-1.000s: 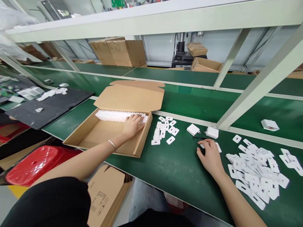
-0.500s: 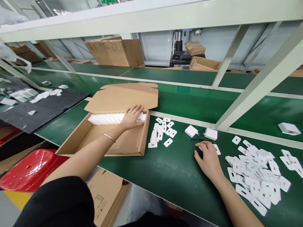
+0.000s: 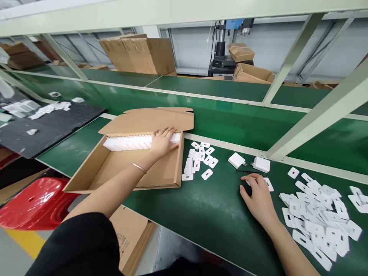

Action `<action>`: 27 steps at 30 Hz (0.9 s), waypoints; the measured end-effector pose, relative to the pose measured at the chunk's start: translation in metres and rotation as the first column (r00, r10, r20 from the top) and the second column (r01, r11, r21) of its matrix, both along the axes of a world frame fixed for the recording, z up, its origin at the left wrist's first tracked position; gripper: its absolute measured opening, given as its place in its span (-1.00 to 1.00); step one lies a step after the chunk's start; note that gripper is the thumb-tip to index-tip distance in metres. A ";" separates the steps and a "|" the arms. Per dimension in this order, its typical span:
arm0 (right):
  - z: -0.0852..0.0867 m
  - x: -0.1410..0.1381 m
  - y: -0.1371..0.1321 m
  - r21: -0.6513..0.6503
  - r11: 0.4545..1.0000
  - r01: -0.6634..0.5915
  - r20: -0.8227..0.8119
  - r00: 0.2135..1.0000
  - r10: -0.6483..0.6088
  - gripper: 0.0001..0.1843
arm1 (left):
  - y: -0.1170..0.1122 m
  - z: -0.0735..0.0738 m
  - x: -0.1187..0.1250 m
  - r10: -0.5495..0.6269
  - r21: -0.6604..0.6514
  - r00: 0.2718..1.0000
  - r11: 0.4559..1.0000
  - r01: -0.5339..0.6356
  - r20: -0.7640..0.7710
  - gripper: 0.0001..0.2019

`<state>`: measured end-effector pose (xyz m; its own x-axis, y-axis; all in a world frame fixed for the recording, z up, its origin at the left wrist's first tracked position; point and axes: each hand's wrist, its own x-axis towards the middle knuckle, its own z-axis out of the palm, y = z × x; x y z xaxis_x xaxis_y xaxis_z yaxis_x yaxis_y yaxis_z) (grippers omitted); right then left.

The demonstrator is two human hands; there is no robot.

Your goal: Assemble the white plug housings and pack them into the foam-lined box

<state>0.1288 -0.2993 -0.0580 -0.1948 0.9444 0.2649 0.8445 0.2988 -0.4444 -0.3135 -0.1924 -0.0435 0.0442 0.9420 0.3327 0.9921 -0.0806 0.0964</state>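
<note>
My left hand (image 3: 162,143) reaches into an open cardboard box (image 3: 140,168). Its thumb and fingers straddle the right end of a row of white pieces (image 3: 128,142) along the box's back wall, closed on a white piece there that the fingers partly hide. On the green bench, my right hand (image 3: 258,199) rests with bent fingers and the thumb apart. A small white slotted plate (image 3: 269,184) shows beside its fingertips. Just beyond it lie a thin black tool (image 3: 250,171) and two white plug-in blocks (image 3: 237,160) with metal connectors, one left and one right.
Loose slotted plates (image 3: 207,174) lie right of the box. A larger heap of plates (image 3: 319,214) spreads beyond my right forearm. A slanted white frame post (image 3: 310,103) rises behind it. A red stool (image 3: 34,203) and flat cartons (image 3: 130,234) stand below the bench.
My view has shifted slightly. In the box, my left hand has moved a little, its fingers closer together, and the row's right end now sits nearer the side wall. My right hand stays put.
</note>
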 end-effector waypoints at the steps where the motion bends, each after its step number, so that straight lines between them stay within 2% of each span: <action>1: 0.000 0.000 0.000 -0.001 1.000 0.000 -0.004 1.000 0.000 -0.73 | 0.000 0.000 0.000 -0.006 0.001 1.000 1.000 0.006 0.007 -0.33; 4: -0.001 0.001 0.001 -0.004 1.000 -0.003 -0.015 1.000 0.003 -0.74 | -0.003 0.005 -0.001 -0.046 -0.034 0.998 0.998 0.047 0.041 -0.27; 6: -0.002 0.001 0.002 0.000 1.000 -0.005 -0.021 1.000 0.005 -0.75 | -0.012 0.014 0.002 -0.059 -0.041 0.994 0.997 0.063 0.093 -0.28; 9: -0.002 0.001 0.003 0.004 1.000 -0.006 -0.021 1.000 0.006 -0.75 | -0.042 0.032 0.016 0.043 -0.016 0.979 0.999 -0.041 0.198 -0.50; 10: -0.002 0.001 0.004 -0.001 1.000 -0.006 -0.017 1.000 0.006 -0.75 | -0.055 0.039 0.024 0.096 -0.058 0.969 0.995 -0.085 0.228 -0.56; 11: -0.002 0.001 0.004 -0.007 1.000 -0.007 -0.011 1.000 0.007 -0.75 | -0.070 0.045 0.032 0.129 -0.156 0.961 0.983 -0.092 0.247 -0.58; 13: -0.003 0.001 0.003 -0.014 1.000 -0.008 0.004 1.000 0.008 -0.74 | -0.099 0.056 0.047 0.144 -0.394 0.952 0.919 -0.027 0.270 -0.55; 14: -0.003 0.001 0.003 -0.012 1.000 -0.006 0.010 1.000 0.006 -0.74 | -0.112 0.061 0.054 0.137 -0.471 0.946 0.882 0.018 0.292 -0.51; 16: -0.003 0.002 0.003 0.001 1.000 0.001 0.017 1.000 -0.001 -0.72 | -0.132 0.067 0.062 0.099 -0.539 0.921 0.833 0.130 0.376 -0.46; 18: -0.004 0.003 0.003 0.016 1.000 0.007 0.027 1.000 -0.007 -0.70 | -0.145 0.069 0.065 0.079 -0.537 0.894 0.822 0.192 0.441 -0.47; 19: -0.005 0.004 0.003 0.024 1.000 0.011 0.035 0.999 -0.012 -0.69 | -0.149 0.069 0.065 0.082 -0.531 0.893 0.826 0.187 0.442 -0.48; 23: -0.006 0.008 0.003 0.059 0.997 0.042 0.070 0.996 -0.046 -0.69 | -0.166 0.058 0.065 0.087 -0.490 0.953 0.869 0.070 0.290 -0.54; 27: -0.006 0.009 0.003 0.090 0.993 0.083 0.140 0.986 -0.095 -0.67 | -0.198 0.047 0.059 0.079 -0.421 0.974 0.907 0.019 0.213 -0.62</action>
